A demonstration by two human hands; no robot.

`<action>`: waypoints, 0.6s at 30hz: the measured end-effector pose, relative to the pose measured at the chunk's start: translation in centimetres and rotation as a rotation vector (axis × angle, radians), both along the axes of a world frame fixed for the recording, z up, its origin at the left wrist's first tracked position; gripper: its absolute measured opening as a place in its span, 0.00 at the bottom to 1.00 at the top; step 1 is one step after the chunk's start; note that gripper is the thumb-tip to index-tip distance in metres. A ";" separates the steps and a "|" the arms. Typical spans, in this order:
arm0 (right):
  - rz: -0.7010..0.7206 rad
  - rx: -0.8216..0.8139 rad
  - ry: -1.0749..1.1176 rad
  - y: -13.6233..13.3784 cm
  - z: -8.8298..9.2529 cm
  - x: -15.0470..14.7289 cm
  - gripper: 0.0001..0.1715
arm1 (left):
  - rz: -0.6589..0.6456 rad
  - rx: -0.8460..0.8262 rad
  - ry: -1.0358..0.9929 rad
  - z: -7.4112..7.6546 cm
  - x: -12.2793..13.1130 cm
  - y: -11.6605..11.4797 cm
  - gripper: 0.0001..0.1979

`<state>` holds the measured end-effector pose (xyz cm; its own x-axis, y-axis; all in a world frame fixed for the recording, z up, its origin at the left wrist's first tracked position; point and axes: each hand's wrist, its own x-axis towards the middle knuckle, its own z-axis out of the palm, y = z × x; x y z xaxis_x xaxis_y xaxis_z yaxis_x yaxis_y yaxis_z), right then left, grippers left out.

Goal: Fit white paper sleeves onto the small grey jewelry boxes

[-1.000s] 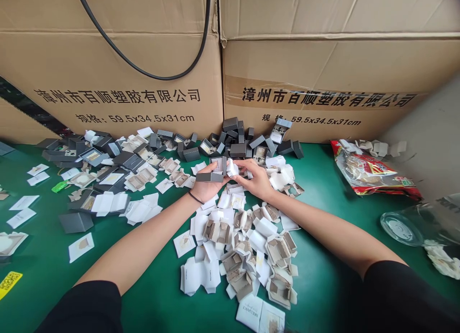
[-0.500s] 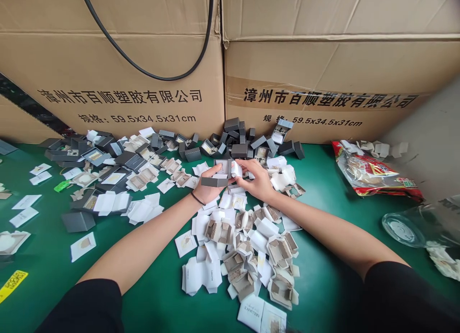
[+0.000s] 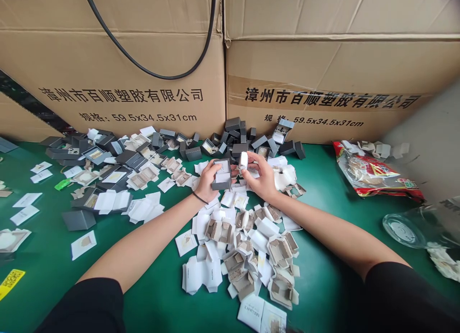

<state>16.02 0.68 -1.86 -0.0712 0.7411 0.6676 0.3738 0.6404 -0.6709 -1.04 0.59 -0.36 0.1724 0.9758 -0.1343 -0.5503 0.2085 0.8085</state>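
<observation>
My left hand [image 3: 207, 182] grips a small dark grey jewellery box [image 3: 223, 175], its white-lined inside with faint print turned up toward me. Just to its right, my right hand [image 3: 262, 177] pinches a white folded paper insert [image 3: 243, 160] between thumb and fingers, apart from the box. Below both hands spreads a heap of torn and unfolded white paper inserts [image 3: 219, 230], several with brown undersides. Behind the hands lies a pile of dark grey boxes [image 3: 235, 127], some standing with raised lids.
More grey boxes [image 3: 75, 153] mixed with paper inserts lie at the left. A red snack bag [image 3: 377, 172] and a clear plastic cup [image 3: 404, 230] are on the right of the green table [image 3: 151, 270]. Large cartons [image 3: 143, 60] stand behind, with a black cable [image 3: 172, 77] hanging down.
The white insert has come away from the grey box and moved up to the right in my right hand. My left hand has tilted the box, so its lining faces me more.
</observation>
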 end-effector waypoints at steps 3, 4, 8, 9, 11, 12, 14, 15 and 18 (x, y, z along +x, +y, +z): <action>0.034 0.001 0.014 -0.2 0.0 -0.1 0.22 | 0.034 0.028 0.082 0.1 0.3 -0.1 0.10; 0.040 0.001 0.015 -0.3 0.1 -0.2 0.22 | 0.048 0.033 0.107 0.1 0.4 -0.2 0.12; 0.053 0.008 0.026 -0.4 0.3 -0.2 0.22 | 0.133 0.088 0.204 0.2 0.8 -0.1 0.14; 0.054 0.006 0.027 -0.4 0.4 -0.2 0.22 | 0.146 0.111 0.234 0.1 0.8 0.0 0.14; 0.055 0.003 0.023 -0.4 0.4 -0.2 0.22 | 0.157 0.156 0.296 -0.2 0.8 0.1 0.15; 0.054 0.003 0.018 -0.4 0.4 -0.2 0.22 | 0.158 0.173 0.324 -0.3 0.8 0.2 0.14; 0.050 0.008 0.005 -0.4 0.3 -0.2 0.22 | 0.157 0.183 0.359 -0.5 0.8 0.2 0.12; 0.049 0.012 -0.002 -0.4 0.3 -0.2 0.22 | 0.153 0.173 0.361 -0.5 0.8 0.2 0.12; 0.047 0.022 -0.023 -0.4 0.3 -0.2 0.22 | 0.165 0.150 0.371 -0.7 0.8 0.2 0.12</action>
<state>15.79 0.27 -1.52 -0.1215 0.7217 0.6815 0.3582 0.6722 -0.6480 -0.24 0.82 -1.06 -0.0207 0.9997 -0.0123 -0.2330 0.0072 0.9724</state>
